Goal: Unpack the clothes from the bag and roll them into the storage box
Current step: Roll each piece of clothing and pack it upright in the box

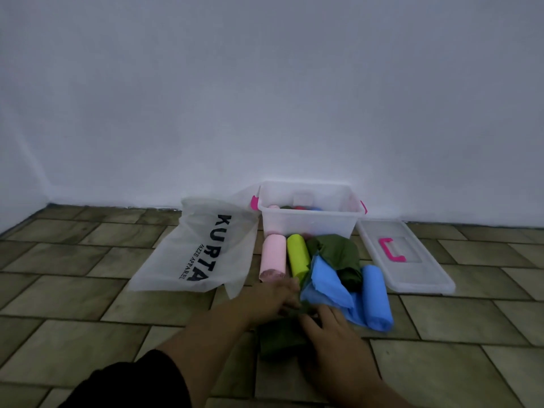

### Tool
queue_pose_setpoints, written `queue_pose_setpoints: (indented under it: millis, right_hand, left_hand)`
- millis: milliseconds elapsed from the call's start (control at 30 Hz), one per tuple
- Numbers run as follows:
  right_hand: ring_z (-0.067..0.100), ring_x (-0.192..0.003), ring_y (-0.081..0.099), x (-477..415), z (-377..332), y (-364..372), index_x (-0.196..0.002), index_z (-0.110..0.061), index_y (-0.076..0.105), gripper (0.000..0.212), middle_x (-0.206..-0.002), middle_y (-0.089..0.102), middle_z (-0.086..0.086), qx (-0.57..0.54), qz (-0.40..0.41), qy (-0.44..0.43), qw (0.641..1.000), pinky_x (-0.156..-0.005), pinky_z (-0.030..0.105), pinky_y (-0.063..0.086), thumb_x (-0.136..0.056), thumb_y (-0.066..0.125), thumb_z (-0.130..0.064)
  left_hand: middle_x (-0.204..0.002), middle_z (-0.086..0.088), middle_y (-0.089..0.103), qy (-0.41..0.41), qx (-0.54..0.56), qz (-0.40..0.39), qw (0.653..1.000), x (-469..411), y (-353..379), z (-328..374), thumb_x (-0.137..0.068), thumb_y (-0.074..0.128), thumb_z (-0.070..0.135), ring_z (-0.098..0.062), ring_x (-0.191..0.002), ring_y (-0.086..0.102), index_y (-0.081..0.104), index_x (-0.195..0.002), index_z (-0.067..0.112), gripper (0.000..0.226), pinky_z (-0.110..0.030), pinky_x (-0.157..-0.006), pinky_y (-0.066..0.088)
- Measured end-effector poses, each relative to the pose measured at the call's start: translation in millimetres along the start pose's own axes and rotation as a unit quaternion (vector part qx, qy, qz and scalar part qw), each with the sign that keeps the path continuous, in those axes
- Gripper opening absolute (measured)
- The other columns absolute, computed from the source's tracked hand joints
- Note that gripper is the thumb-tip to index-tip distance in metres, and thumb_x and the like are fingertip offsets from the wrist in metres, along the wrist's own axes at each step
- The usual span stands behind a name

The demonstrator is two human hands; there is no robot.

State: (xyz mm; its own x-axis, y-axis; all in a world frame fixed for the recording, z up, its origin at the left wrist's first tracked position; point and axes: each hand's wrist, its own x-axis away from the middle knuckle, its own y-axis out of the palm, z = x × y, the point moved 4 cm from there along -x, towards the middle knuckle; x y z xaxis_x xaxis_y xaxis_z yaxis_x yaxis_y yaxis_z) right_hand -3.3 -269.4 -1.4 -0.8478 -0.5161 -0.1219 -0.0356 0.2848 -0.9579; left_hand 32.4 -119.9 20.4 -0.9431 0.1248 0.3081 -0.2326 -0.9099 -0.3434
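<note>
Fingers (290, 293) on dark green cloth (279, 338)

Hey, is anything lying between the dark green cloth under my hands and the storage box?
Yes. Between the green cloth and the storage box lie a pink roll, a yellow-green roll, loose blue cloth and an olive bundle. Lifted over them, the box's open top looks reachable.

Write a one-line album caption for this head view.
Both hands roll a green garment beside finished rolls and the storage box.
</note>
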Motion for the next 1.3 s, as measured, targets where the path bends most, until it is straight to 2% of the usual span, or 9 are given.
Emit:
queue_pose_setpoints:
  millis: [100, 200, 400, 533, 733, 867, 1033, 1133, 1300]
  right_hand:
    - [0.017, -0.130, 0.030, -2, -11, -3, -0.135, -0.049, 0.026, 0.076, -0.141, 0.032, -0.010, -0.031, -0.010, 0.076, 0.997, -0.103, 0.041, 0.034, -0.064, 0.044, -0.071]
    - [0.020, -0.130, 0.033, -10, -24, 6, -0.136, -0.046, 0.027, 0.094, -0.142, 0.034, -0.006, -0.032, -0.041, 0.129, 0.990, -0.106, 0.049, 0.033, -0.052, 0.035, -0.088]
    - [0.022, -0.125, 0.040, -23, -32, 17, -0.132, -0.041, 0.037, 0.088, -0.137, 0.045, -0.009, -0.022, -0.128, 0.153, 0.980, -0.102, 0.057, 0.027, -0.056, 0.042, -0.083]
    - [0.021, -0.124, 0.039, -17, -32, 17, -0.131, -0.041, 0.039, 0.084, -0.134, 0.048, -0.013, -0.025, -0.132, 0.127, 0.983, -0.101, 0.059, 0.023, -0.057, 0.039, -0.081]
    - [0.023, -0.124, 0.042, -5, -26, 6, -0.136, -0.033, 0.027, 0.084, -0.136, 0.046, -0.007, 0.008, -0.163, 0.058, 0.985, -0.103, 0.057, 0.025, -0.064, 0.058, -0.064]
    - [0.023, -0.117, 0.047, -4, -25, -4, -0.125, -0.032, 0.036, 0.062, -0.126, 0.053, -0.005, 0.000, -0.162, 0.017, 0.987, -0.104, 0.056, 0.024, -0.073, 0.063, -0.049]
    - [0.020, -0.118, 0.050, -12, -16, -6, -0.125, -0.035, 0.047, 0.051, -0.126, 0.056, -0.007, -0.033, -0.192, 0.028, 0.980, -0.103, 0.050, 0.027, -0.078, 0.063, -0.043]
    - [0.021, -0.113, 0.053, -19, -11, -2, -0.121, -0.036, 0.051, 0.050, -0.121, 0.060, -0.005, -0.042, -0.207, 0.043, 0.976, -0.100, 0.049, 0.031, -0.074, 0.066, -0.041]
    - [0.021, -0.122, 0.047, -25, -5, 4, -0.123, -0.038, 0.051, 0.050, -0.127, 0.057, -0.005, -0.037, -0.214, 0.035, 0.975, -0.107, 0.057, 0.019, -0.075, 0.063, -0.047]
  left_hand:
    - [-0.133, -0.010, 0.054, -0.052, -0.041, 0.023, 0.998, -2, 4, -19, -0.081, 0.042, 0.073, -0.024, -0.118, 0.053, 0.055, -0.131, 0.023, 0.072, -0.043, -0.106, 0.040]
    - [-0.132, -0.010, 0.054, -0.037, 0.006, 0.051, 0.998, -6, 4, -20, -0.075, 0.046, 0.076, -0.024, -0.117, 0.053, 0.052, -0.132, 0.019, 0.081, -0.042, -0.106, 0.040]
    - [-0.133, -0.012, 0.055, -0.059, 0.049, 0.000, 0.997, -16, 5, -24, -0.052, 0.043, 0.089, -0.025, -0.121, 0.052, 0.046, -0.138, 0.020, 0.110, -0.041, -0.109, 0.036]
    - [-0.117, -0.007, 0.066, -0.019, 0.094, -0.017, 0.995, -23, 5, -26, -0.056, 0.055, 0.075, -0.007, -0.091, 0.070, 0.048, -0.130, 0.013, 0.097, -0.012, -0.070, 0.052]
    - [-0.117, -0.003, 0.067, -0.033, 0.065, -0.049, 0.996, -27, 8, -30, -0.079, 0.047, 0.068, 0.005, -0.082, 0.068, 0.048, -0.126, 0.015, 0.071, -0.010, -0.067, 0.046]
    - [-0.115, 0.003, 0.067, -0.038, 0.048, -0.062, 0.996, -26, 10, -29, -0.081, 0.043, 0.070, 0.011, -0.078, 0.065, 0.048, -0.125, 0.023, 0.064, -0.010, -0.066, 0.044]
    - [-0.115, -0.005, 0.068, -0.018, -0.007, -0.007, 1.000, -21, 7, -29, -0.087, 0.045, 0.063, -0.014, -0.104, 0.064, 0.059, -0.112, 0.019, 0.053, -0.034, -0.103, 0.043]
    - [-0.121, -0.002, 0.061, 0.024, -0.101, 0.019, 0.994, -5, 7, -18, -0.095, 0.038, 0.052, -0.005, -0.096, 0.056, 0.060, -0.120, 0.020, 0.047, -0.010, -0.084, 0.039]
    - [-0.116, 0.009, 0.058, 0.106, -0.198, 0.061, 0.972, 34, 16, -20, -0.088, 0.052, 0.032, -0.004, -0.096, 0.054, 0.050, -0.122, 0.039, 0.035, -0.026, -0.083, 0.045]
